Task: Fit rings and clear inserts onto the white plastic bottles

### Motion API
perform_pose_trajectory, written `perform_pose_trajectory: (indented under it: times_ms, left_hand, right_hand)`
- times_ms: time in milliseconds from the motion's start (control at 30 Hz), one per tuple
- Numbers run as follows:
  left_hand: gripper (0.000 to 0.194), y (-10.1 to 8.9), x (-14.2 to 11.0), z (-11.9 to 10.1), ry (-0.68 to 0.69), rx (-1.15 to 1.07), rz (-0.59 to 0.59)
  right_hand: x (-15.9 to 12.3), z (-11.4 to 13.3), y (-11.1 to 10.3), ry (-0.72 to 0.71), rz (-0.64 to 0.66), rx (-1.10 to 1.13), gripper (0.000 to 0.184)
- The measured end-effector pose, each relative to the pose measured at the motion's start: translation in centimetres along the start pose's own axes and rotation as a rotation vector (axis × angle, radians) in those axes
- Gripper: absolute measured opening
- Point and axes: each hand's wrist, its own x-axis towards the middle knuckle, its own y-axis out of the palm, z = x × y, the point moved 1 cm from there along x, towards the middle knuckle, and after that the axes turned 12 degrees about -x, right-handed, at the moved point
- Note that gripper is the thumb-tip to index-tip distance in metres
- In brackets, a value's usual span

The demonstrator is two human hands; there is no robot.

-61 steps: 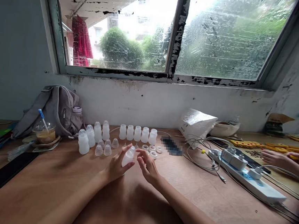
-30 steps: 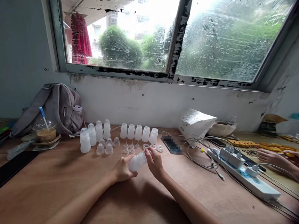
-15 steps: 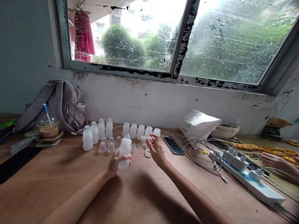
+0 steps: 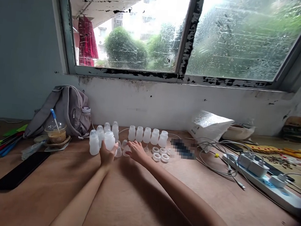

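Note:
My left hand [image 4: 106, 155] is wrapped round a frosted white baby bottle [image 4: 109, 141], held upright in front of several similar bottles with clear domed caps [image 4: 94, 144]. My right hand [image 4: 137, 152] reaches left, fingers curled down on a clear domed cap [image 4: 127, 151] that they partly hide. Another clear cap [image 4: 119, 150] stands between the hands. Behind my right hand is a row of capless frosted bottles [image 4: 146, 136]. Right of it lie several white rings [image 4: 156, 157], and a small clear piece [image 4: 146, 148] is by the wrist.
A grey backpack [image 4: 67, 111], an iced drink cup [image 4: 56, 133] and a black flat slab [image 4: 21, 170] are on the left. On the right are a blurred-out phone [image 4: 182, 149], a white pouch [image 4: 211, 127], tangled cables [image 4: 209, 162] and a power strip [image 4: 280, 194].
My left hand has moved left with the bottle, nearer the capped bottles. My right hand has moved left from above the rings to the clear caps. The view has shifted slightly.

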Motion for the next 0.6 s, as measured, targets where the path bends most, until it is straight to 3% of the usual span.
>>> perform_pose_trajectory:
  times_ms: [267, 500, 600]
  left_hand:
    - [0.034, -0.7, 1.0, 2.1, -0.033, 0.077, -0.038]
    - [0.033, -0.7, 1.0, 2.1, -0.037, 0.075, -0.062]
    - [0.033, -0.6, 0.8, 2.0, -0.034, 0.095, -0.014]
  right_hand:
    - [1.4, 0.0, 0.0, 0.032, -0.049, 0.013, 0.032]
    - [2.8, -0.2, 0.0, 0.022, 0.050, 0.072, 0.036]
    - [2.5, -0.1, -0.5, 0.028, 0.020, 0.110, 0.032]
